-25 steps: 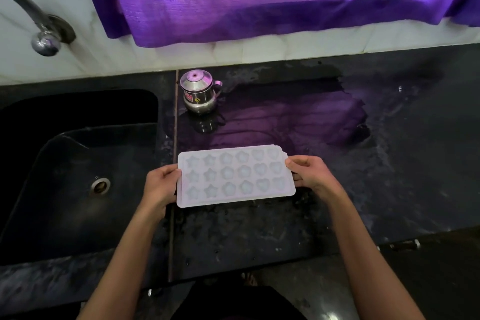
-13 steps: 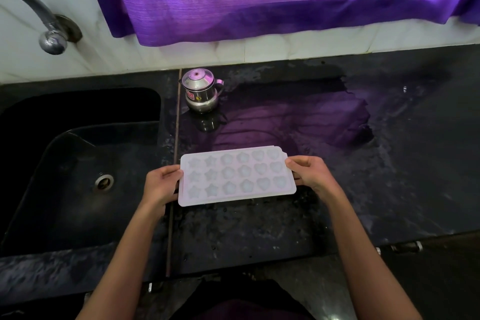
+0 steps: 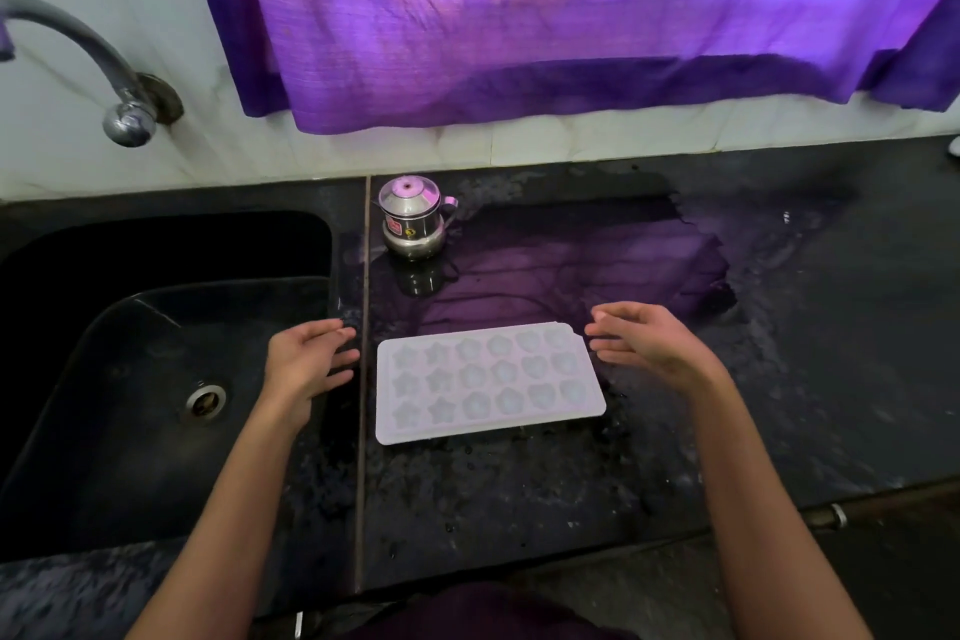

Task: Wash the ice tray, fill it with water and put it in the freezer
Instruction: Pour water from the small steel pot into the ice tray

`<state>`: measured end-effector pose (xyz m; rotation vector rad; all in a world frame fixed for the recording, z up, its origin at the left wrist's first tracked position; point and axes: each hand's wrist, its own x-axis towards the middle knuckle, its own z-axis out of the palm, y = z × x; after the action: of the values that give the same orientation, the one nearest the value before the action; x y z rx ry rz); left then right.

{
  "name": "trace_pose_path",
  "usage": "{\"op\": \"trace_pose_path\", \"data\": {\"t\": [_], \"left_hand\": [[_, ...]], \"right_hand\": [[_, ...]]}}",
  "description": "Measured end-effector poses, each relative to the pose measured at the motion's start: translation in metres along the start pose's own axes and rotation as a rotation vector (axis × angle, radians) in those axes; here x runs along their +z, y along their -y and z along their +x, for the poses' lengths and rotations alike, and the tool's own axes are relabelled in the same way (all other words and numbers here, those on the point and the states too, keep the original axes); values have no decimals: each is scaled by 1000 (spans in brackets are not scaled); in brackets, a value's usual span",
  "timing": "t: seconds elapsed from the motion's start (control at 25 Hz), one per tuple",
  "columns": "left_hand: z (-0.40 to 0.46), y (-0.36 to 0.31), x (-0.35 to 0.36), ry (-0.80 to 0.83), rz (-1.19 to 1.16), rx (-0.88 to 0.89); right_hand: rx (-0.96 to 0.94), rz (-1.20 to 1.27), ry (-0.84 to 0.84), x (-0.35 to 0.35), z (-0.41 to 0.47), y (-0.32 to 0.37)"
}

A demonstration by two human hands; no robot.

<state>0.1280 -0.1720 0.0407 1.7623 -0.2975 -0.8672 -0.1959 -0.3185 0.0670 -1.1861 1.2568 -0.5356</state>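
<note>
The ice tray (image 3: 488, 382) lies flat on the wet black granite counter (image 3: 519, 499), just right of the seam beside the sink (image 3: 130, 379); its moulds face up, star shapes toward the left end and rounder flower and heart shapes toward the right; whether there is water in them I cannot tell. My left hand (image 3: 306, 361) hangs open just off the tray's left end, fingers spread and pointing toward it, not touching; my right hand (image 3: 647, 343) hangs open off the right end, fingers loosely curled toward the tray's corner, very near it but gripping nothing; so both my hands are empty and the tray rests free between them. Behind the tray, well apart from it, a small steel pot (image 3: 414, 224) with a lid and a spout stands upright by the counter seam, its reflection showing on the wet stone. The sink is dark, its drain (image 3: 206, 400) showing at the bottom; the curved metal tap (image 3: 111, 83) juts from the white tiled wall above it. A purple cloth (image 3: 545, 16) hangs over the wall behind the counter.
</note>
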Motion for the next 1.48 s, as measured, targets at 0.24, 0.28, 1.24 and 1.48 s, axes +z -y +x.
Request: {"op": "trace_pose_path", "data": {"t": [0.24,0.28,1.24,1.48], "left_hand": [[14,-38,37,125,24,87],[18,-45,45,136,21,95],[106,-49,110,107,-109,272],[108,-47,112,98,-118,284]], "right_hand": [[-44,-5,166,47,28,46],[-50,3,192,56,33,54],[-239,-1,258,166,175,79],[-210,89,316,165,175,78]]}}
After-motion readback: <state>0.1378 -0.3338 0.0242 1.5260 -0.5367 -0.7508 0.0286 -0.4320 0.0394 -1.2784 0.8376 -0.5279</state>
